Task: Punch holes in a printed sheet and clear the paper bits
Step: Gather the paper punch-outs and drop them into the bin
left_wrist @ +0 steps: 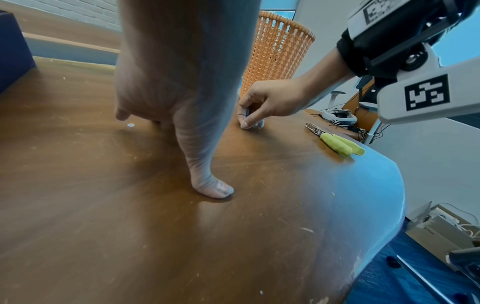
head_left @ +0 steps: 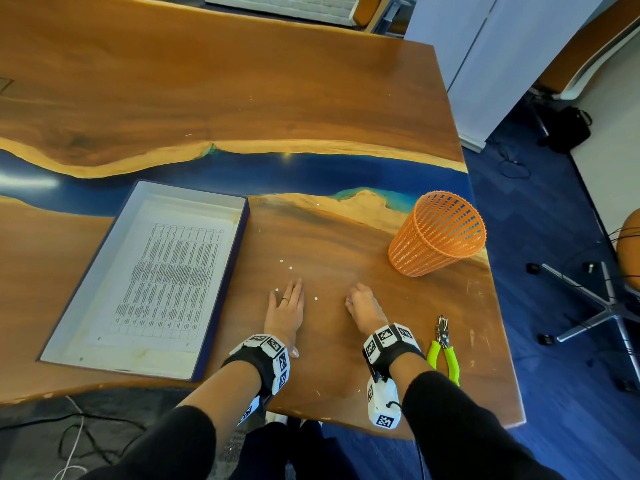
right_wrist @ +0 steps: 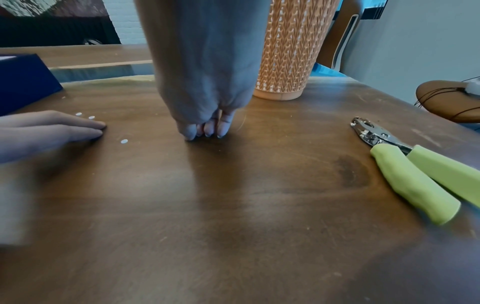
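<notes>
Under the bunched fingertips [right_wrist: 205, 131] of the right hand [head_left: 362, 304] the wooden table [head_left: 329, 237] shows no chad — whether one is pinched, I cannot tell. Small white paper discs [head_left: 316, 299] lie just beside that pinch, toward the flat, open left hand [head_left: 285, 310]. Better to sweep them together, then drop them in the orange mesh basket [head_left: 438, 233] beyond.

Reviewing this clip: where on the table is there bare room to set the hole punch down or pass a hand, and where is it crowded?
Bare wood lies between the right hand and the orange basket, and along the near edge between the wrists. The far table beyond the blue strip is bare. It is crowded around the left hand, where paper dots lie scattered, and at the hole punch.
</notes>
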